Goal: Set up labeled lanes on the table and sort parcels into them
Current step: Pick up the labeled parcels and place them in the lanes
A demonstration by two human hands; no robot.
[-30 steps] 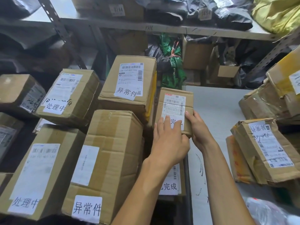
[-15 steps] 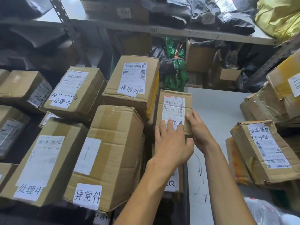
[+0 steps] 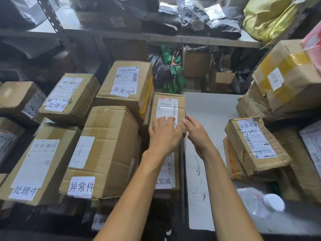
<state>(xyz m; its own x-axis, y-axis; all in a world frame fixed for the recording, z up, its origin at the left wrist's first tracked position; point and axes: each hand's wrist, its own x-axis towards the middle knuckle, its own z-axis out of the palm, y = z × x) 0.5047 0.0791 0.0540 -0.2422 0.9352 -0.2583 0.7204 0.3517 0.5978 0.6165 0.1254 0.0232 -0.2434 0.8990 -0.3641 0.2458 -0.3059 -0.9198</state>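
Note:
A small cardboard parcel point(image 3: 167, 108) stands on top of another parcel whose white label point(image 3: 163, 181) reads 已完成. My left hand point(image 3: 164, 134) lies on the small parcel's near end, its straight fingers pressing a handwritten label that they partly cover. My right hand point(image 3: 196, 133) is at the parcel's right near corner, fingers loose and just touching the edge. To the left stand two boxes labeled 异常件 point(image 3: 107, 150) point(image 3: 126, 84). Further left are two labeled 处理中 point(image 3: 34, 166) point(image 3: 67, 96).
The white table point(image 3: 212, 115) runs to the right of the parcel. Worn, crumpled parcels point(image 3: 255, 145) and a yellow-taped box point(image 3: 286, 79) are piled at the right. A plastic bottle point(image 3: 260, 202) lies near right. A shelf point(image 3: 156, 38) above holds grey bags.
Both hands have slid toward me along the small parcel, uncovering more of its shipping label. My right hand has eased off the parcel's right edge.

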